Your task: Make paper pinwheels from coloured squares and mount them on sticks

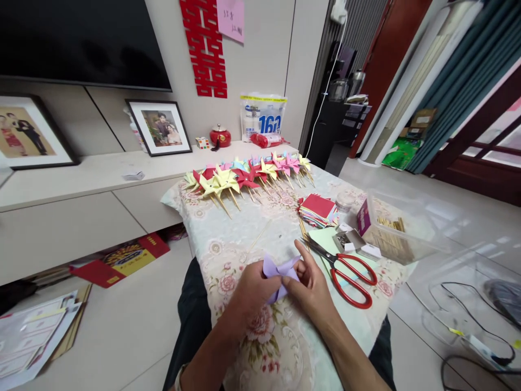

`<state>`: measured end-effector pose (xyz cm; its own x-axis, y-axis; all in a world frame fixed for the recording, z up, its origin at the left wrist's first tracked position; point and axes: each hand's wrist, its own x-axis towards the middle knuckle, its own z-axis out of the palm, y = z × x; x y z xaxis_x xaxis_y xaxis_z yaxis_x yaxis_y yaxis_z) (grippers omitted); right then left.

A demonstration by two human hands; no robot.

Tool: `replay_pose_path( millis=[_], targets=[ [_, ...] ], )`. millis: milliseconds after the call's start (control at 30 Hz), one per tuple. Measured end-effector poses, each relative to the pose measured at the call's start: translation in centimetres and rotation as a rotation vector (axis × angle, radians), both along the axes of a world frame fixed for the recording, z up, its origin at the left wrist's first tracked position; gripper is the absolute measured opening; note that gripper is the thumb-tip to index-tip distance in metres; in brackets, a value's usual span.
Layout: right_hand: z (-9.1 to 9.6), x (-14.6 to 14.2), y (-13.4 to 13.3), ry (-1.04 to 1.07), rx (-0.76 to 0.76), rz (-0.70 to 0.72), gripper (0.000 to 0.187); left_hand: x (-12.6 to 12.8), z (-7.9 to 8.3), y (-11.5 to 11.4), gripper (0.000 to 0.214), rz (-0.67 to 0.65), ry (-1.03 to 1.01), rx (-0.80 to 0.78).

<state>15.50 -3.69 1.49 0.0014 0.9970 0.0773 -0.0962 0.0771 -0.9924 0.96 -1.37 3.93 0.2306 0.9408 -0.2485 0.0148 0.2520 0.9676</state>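
A purple paper pinwheel (280, 267), its corners folded in toward the middle, is held between both hands above the flowered tablecloth. My left hand (256, 285) grips its left side, with the thumb pressed at the centre. My right hand (307, 277) pinches it from the right, thumb at the centre too and index finger stretched out. The thumbs hide the middle of the paper. Just right of my right hand lie red-handled scissors (340, 266), partly on pale green paper (325, 239). Finished pinwheels on sticks (248, 176) lie in rows at the far end.
A stack of coloured paper squares (319, 209) sits near a small open box of metal pins (349, 240). A clear plastic tub with sticks (396, 228) stands at the table's right edge. Cables and a power strip (480, 350) lie on the floor at right.
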Motion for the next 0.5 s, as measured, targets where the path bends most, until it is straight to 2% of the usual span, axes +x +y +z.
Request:
replay_pose_path(
  millis=[133,367,500],
  targets=[
    [-0.14,-0.02,0.08,-0.046,-0.008,-0.041,0.097,0.38,0.1,-0.14,0.011,0.04,0.024,0.033],
    [-0.05,-0.31,-0.01,-0.124,-0.006,-0.105,0.096,0.51,-0.29,0.01,0.007,0.076,0.067,0.054],
    [0.6,-0.03,0.24,-0.161,-0.012,-0.079,0.094,0.35,-0.22,0.12,0.008,0.066,-0.036,0.026]
  ],
)
